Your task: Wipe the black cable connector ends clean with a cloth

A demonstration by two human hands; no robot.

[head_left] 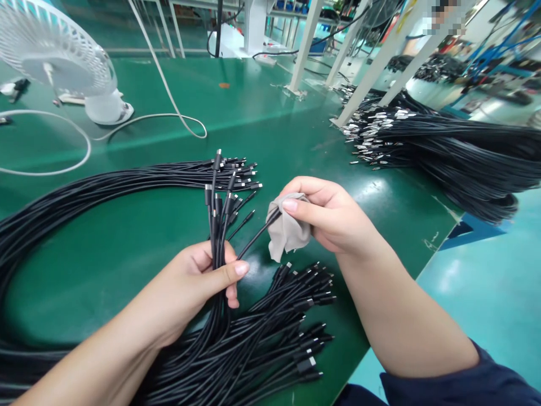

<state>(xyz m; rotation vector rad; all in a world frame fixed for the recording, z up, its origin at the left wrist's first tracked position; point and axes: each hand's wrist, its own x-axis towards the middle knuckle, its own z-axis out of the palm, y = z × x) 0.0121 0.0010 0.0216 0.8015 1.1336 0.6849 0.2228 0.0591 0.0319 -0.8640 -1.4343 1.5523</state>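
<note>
My left hand (207, 273) is closed around several black cables (217, 242), whose plug ends stick up above the fingers. One cable (258, 234) leans away from this bunch to the right. Its end sits inside a grey cloth (291, 228), which my right hand (325, 211) pinches between thumb and fingers, so the plug is hidden. Below my hands, a thick pile of black cables (253, 332) lies with metal plugs pointing right. Behind my left hand, another bundle (169, 176) curves across the table, its plugs near the middle.
A white fan (105, 107) stands at the back left, with a white cord (169, 98) trailing beside it. Pale posts (306, 45) rise from the green table (270, 124). At the right, a large heap of black cables (456, 146) hangs past the table's edge.
</note>
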